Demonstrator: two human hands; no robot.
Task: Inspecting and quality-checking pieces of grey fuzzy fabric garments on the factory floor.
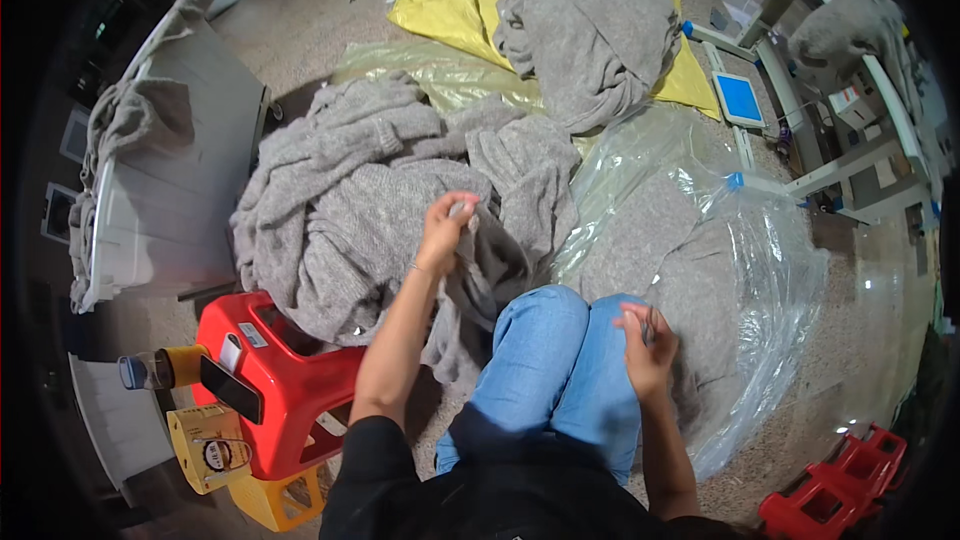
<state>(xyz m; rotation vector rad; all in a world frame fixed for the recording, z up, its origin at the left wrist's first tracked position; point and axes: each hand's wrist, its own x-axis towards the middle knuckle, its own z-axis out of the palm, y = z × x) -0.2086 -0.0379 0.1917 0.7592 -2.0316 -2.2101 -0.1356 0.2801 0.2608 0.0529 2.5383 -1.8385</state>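
Okay, closest to you are your own knees in blue jeans (535, 350), with your right hand (650, 350) above the right one. Its fingers are curled in and something small and dark shows between them, but I honestly can't tell what it is or how tight that grip is. Your left hand (438, 240) is out past your lap, and its grip looks pinched, thumb and fingertips on the grey knit garment (490, 252), which droops in folds near your left knee, up against the big knit pile (345, 200).

I'd expect it to handle soft and floppy, fairly light, not slippery, though a fuzzy knit could snag or stretch. Personally I'd grab a seam or a doubled edge rather than one thin layer.

Left of you, a red stool (315, 370) carries a black phone (232, 388). On your right, a crinkly clear plastic sheet (780, 310) borders more grey knit, all down on a speckled floor (310, 15). The white bin (175, 210) beyond the stool has knit draped over its rim. Farthest out, a yellow sheet (435, 0) holds another grey bundle (590, 35).
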